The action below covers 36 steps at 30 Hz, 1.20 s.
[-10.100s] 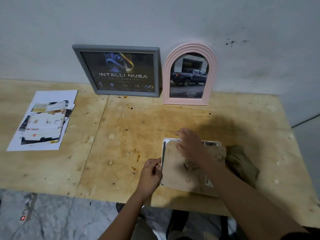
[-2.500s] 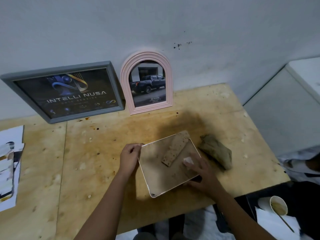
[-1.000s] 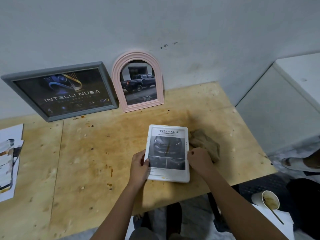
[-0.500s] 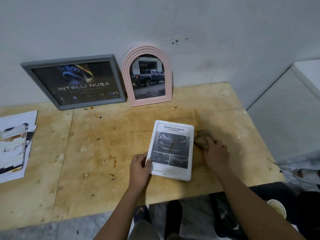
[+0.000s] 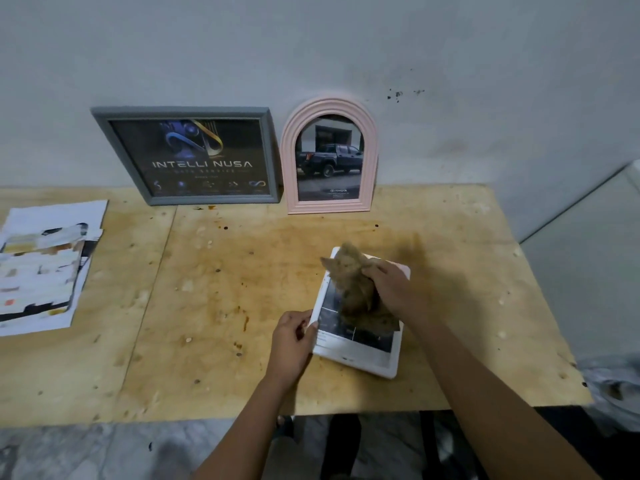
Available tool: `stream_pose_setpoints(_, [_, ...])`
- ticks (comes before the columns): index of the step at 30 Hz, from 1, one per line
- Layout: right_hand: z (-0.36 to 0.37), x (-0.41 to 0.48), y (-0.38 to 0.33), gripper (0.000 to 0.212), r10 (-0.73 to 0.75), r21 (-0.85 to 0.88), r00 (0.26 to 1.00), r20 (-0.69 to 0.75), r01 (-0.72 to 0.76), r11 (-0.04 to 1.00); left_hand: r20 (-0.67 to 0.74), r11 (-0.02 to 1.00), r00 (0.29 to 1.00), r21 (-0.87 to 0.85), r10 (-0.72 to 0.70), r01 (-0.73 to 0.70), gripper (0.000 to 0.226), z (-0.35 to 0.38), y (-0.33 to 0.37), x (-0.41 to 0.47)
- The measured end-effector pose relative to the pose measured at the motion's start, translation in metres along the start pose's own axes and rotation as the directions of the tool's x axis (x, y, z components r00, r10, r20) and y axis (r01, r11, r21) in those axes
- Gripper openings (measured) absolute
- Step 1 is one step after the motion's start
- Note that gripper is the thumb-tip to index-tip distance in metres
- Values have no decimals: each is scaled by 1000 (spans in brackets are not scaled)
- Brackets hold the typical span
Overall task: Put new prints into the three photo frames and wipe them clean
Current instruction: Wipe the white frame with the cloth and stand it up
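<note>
Now, as I judge it, I am on the wiping step for the last of the three frames. The plywood table (image 5: 207, 306) runs wide under me, with the wall (image 5: 311, 46) at its far edge. Leaning on that wall stand the grey frame (image 5: 187, 155) and, just beside it on the right, the pink arched frame (image 5: 329, 157), both with prints in them. Well off to my left lies a stack of loose prints (image 5: 45, 268). Near the front edge, right of centre, lies the white frame (image 5: 360, 355), face up with its print in. A crumpled brown cloth (image 5: 353, 289) covers its upper half. My right hand (image 5: 391, 289) has its fingers curled round the cloth, bunching it against the glass. My left hand (image 5: 291, 337) pinches the frame's left edge between thumb and fingers to steady it.

The next move, I think, calls for sweeping the cloth down over the uncovered lower part and round the white border, with the left pinch firm so the frame does not skid. The frame's near right corner sits close to the table's front edge, so strokes toward me want to be short. Away from me and to the left the wood is open up to the two standing frames. To the right there is bare table before its edge drops off.
</note>
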State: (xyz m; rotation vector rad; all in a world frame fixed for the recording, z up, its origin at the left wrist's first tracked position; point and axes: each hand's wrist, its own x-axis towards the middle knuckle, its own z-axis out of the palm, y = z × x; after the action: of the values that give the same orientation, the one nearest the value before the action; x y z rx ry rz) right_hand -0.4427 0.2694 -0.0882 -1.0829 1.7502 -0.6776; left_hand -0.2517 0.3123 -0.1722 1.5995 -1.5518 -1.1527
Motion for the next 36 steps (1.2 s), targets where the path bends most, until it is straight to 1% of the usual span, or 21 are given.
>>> stream_pose_setpoints(2, [16,4,-2,26,-59,-152,989,138,80,985,0,1000,1000,20,22,-22,22,1,-1,0])
stream_pose_setpoints(4, [29,7,2,24,-121,-338,965,232,196,921,-11,998,1000,48,27,-27,13,1,-3,-1])
stream_pose_setpoints(6, [38,9,11,28,-254,-518,948,193,318,794,-19,996,999,81,44,-42,8,1,-4,-2])
stream_pose_setpoints(7, [42,11,18,31,-342,-559,924,172,378,738,-22,995,998,91,50,-48,7,1,-5,-2])
stream_pose_setpoints(8, [46,11,24,33,-411,-568,892,190,441,695,-29,994,998,98,55,-52,5,1,-6,-2])
stream_pose_setpoints(10, [55,10,42,41,-504,-554,803,318,589,589,-43,993,997,105,62,-57,5,1,-8,-1])
stream_pose_setpoints(11, [60,9,52,42,-538,-542,753,379,652,531,-49,992,996,104,72,-67,6,2,-10,-2])
stream_pose_setpoints(13, [68,8,64,43,-553,-531,707,441,702,475,-50,992,994,96,93,-88,8,1,-11,-2])
stream_pose_setpoints(16, [73,19,70,46,-559,-492,696,451,716,495,-35,988,992,98,122,-118,9,-2,-9,0])
stream_pose_setpoints(18, [74,29,70,45,-568,-462,691,447,722,515,-15,982,991,138,136,-133,8,-5,-5,3])
stream_pose_setpoints(21, [74,43,69,46,-573,-433,678,461,735,521,-6,948,990,289,141,-133,8,-5,-4,4])
stream_pose_setpoints(25, [71,53,73,46,-598,-423,661,454,750,508,-59,894,993,443,102,-65,13,3,1,-3])
stream_pose_setpoints(29, [69,62,71,46,-590,-481,696,410,714,509,-63,833,994,552,90,-40,11,11,7,-4])
stream_pose_setpoints(31, [69,65,70,45,-569,-537,728,383,677,504,-49,814,996,580,78,-35,11,12,9,-4])
stream_pose_setpoints(34, [71,67,67,46,-591,-623,751,296,621,476,-33,797,996,602,86,-48,16,13,15,-6])
stream_pose_setpoints(36, [74,70,66,45,-607,-670,758,238,581,463,-46,797,996,604,74,-31,18,15,17,-6])
